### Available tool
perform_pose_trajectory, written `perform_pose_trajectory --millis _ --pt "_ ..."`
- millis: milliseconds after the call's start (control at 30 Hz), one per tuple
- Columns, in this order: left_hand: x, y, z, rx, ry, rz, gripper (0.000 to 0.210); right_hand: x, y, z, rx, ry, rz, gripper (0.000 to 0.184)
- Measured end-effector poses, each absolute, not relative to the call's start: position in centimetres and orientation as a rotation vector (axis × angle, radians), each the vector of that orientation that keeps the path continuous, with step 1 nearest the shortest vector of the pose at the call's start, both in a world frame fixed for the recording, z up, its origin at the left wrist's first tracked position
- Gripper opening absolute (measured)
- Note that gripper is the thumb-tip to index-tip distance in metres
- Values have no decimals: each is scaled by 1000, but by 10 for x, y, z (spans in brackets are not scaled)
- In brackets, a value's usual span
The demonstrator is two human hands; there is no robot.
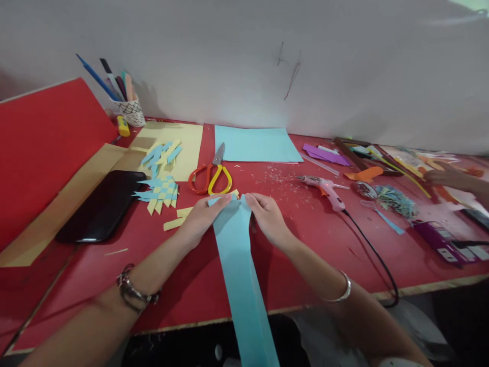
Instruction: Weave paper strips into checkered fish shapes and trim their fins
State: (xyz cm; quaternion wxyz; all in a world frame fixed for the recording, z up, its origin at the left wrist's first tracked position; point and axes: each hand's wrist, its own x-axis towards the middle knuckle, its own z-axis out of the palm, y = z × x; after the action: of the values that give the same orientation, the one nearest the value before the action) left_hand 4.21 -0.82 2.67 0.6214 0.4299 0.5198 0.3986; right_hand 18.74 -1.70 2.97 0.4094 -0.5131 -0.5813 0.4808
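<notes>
While the scissors [210, 176] are lying idle nearby, I am pinching the blue paper strip [240, 265] flat on the worktop [324, 244], left hand [204, 216] and right hand [267, 216] each keeping a closed grip on one top corner.

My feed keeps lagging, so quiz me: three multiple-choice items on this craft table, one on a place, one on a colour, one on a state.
1. Where do the orange-and-yellow-handled scissors lie?
A. beyond the hands
B. in the cup
C. on the black phone

2. What colour is the long paper strip that both hands hold?
A. purple
B. light blue
C. yellow

3. How is that strip held?
A. left hand only
B. untouched
C. both the left hand and the right hand pinch its far end

A: scissors lie behind the hands.
B: it is pale blue.
C: both hands' fingers grip it.
</notes>
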Motion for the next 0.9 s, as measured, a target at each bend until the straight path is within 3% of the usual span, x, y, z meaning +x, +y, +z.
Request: perform_pose_trajectory --millis 333,767,900 --pt "45 -13 28 1313 1363 934 37 188 -18 36 -1281 -1501 1397 29" --pt "40 -7 23 1099 1358 1119 36 192 -15 32 -1388 -1436 1260 35" --pt "42 -9 22 1090 1173 996 34 192 -12 30 -1355 -1356 1218 35"
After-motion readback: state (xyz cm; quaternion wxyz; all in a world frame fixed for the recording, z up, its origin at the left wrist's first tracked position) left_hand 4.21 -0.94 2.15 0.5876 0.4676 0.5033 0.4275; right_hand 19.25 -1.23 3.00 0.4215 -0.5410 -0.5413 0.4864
